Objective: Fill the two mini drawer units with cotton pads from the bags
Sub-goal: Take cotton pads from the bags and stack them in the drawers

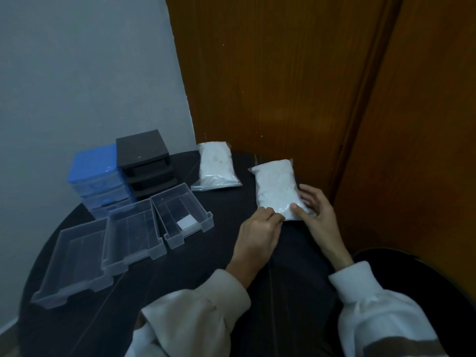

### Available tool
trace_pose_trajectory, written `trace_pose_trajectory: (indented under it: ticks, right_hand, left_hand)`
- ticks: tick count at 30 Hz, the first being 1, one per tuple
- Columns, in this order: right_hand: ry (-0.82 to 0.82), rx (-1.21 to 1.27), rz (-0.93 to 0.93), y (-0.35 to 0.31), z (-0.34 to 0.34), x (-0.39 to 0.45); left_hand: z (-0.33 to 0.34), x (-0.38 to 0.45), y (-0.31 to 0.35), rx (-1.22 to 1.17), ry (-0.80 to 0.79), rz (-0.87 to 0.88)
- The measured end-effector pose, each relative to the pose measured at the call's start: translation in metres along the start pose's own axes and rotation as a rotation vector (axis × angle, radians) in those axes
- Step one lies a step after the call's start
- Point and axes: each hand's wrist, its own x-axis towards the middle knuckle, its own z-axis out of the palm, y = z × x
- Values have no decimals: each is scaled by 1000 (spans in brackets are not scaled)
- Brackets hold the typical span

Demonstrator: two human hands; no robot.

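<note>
A clear bag of white cotton pads (277,188) lies on the round black table (201,274) near the wooden door. My left hand (257,231) pinches the bag's near left corner. My right hand (315,211) holds the near right end, thumb pressed on top. A second bag of pads (216,164) lies further back. A blue drawer unit (95,173) and a black drawer unit (144,159) stand side by side at the back left. Three clear drawers lie in front of them; the right drawer (181,216) holds one white pad (186,222), the middle drawer (132,237) and left drawer (73,262) look bare.
A wooden door (296,81) stands right behind the table, and a grey wall (85,68) rises at the left. A dark round stool edge (412,261) shows at the lower right. My cream sleeves cover the table's near edge.
</note>
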Motion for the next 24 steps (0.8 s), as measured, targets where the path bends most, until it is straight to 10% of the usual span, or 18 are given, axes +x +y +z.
trace_pose_trajectory:
  ticks: [9, 24]
  right_hand:
    - [225, -156, -110, -11, 11, -19]
    - [-37, -360, -272, -12, 14, -23]
  left_hand:
    - [-2, 6, 10, -384, 196, -351]
    - [-6, -1, 6, -455, 123, -192]
